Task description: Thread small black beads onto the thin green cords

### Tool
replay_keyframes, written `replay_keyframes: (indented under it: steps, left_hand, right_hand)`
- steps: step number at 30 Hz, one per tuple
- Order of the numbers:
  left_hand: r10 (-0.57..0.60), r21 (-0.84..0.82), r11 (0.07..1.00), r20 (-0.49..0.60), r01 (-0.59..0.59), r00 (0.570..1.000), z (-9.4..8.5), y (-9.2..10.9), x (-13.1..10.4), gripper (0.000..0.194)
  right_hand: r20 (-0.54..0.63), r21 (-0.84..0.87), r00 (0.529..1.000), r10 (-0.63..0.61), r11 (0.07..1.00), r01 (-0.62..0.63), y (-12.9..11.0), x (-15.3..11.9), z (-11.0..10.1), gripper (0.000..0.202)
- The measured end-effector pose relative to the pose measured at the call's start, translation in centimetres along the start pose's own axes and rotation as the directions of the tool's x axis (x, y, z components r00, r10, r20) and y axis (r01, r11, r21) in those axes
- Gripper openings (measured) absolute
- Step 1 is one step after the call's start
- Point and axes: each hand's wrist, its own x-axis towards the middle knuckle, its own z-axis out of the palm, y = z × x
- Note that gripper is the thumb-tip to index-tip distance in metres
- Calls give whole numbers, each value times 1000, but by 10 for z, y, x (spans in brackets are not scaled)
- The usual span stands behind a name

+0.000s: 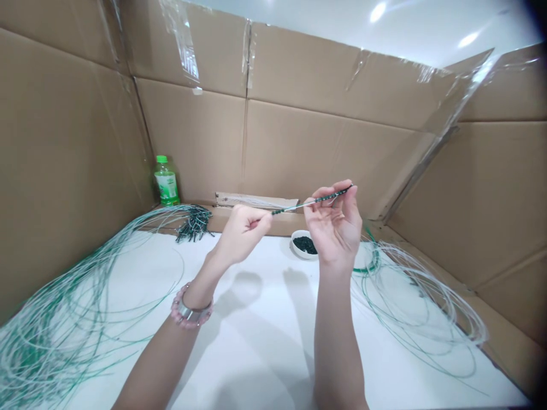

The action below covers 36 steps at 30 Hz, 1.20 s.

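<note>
A thin strand strung with dark green beads (329,197) stretches between my two hands above the white table. My left hand (245,230) is closed in a pinch on its left end, where a few dark beads show beside the thumb. My right hand (335,225), palm towards me, pinches the other end between thumb and fingertips; beads lie along its fingers. Between the hands a pale stretch of strand is bare. Just behind and left of my right wrist stands a white bowl (294,246) holding small dark beads (305,245).
On the left lies a large bundle of green and white strands (55,319), its beaded ends (194,223) gathered at the back. Looser coils (421,285) lie right. A green-capped bottle (166,182) stands in the back left corner. Cardboard walls (299,136) enclose the table (265,364).
</note>
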Motion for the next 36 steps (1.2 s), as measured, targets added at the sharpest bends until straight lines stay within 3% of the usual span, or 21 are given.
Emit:
replay_keyframes:
  steps: [5, 9, 12, 13, 16, 19, 23, 27, 29, 31, 33, 36]
  left_hand:
    - [-55, 211, 975, -104, 76, 993, -8, 3, 0, 49]
    - [23, 364, 931, -79, 7, 997, -28, 15, 10, 35]
    - [140, 416, 898, 36, -142, 989, -53, 41, 35, 21]
    - [167, 444, 873, 119, -203, 979, -62, 52, 46, 21]
    - [111, 520, 767, 469, -375, 876, -82, 88, 82, 20]
    - [-25, 599, 665, 614, -445, 789, -88, 116, 109, 15]
    - [-211, 661, 577, 688, -480, 694, -74, 141, 116, 19]
    - [-288, 645, 578, 735, -501, 614, -58, 159, 106, 21]
    - [-284, 634, 575, 748, -518, 600, -57, 166, 102, 26]
    - [-251, 632, 566, 744, -530, 619, -62, 171, 99, 28]
    - [-237, 628, 580, 739, -519, 630, -68, 173, 97, 26]
    - [-273, 606, 648, 750, -461, 603, -77, 172, 94, 24]
  right_hand:
    - [-125, -12, 992, -10, 1000, 9, 5, 0, 5, 7]
    - [-232, -51, 973, -13, 999, 1, 14, 2, 0, 6]
    - [-290, -109, 957, 10, 993, -43, 27, 2, -9, 4]
    - [-301, -136, 953, 24, 988, -68, 32, 1, -12, 5]
    - [-291, -243, 953, 88, 956, -163, 48, -7, -22, 12]
    - [-230, -390, 967, 106, 901, -192, 50, -18, -27, 22]
    - [-5, -564, 999, 48, 825, -42, 27, -29, -6, 36]
    - [287, -634, 936, 205, 773, 25, -4, -33, 36, 42]
    - [394, -675, 882, 258, 733, 87, -15, -34, 51, 37]
    - [442, -695, 846, 298, 710, 113, -21, -37, 57, 35]
    - [445, -712, 825, 348, 696, 91, -26, -42, 58, 33]
    - [440, -755, 767, 466, 655, 35, -33, -50, 55, 32]
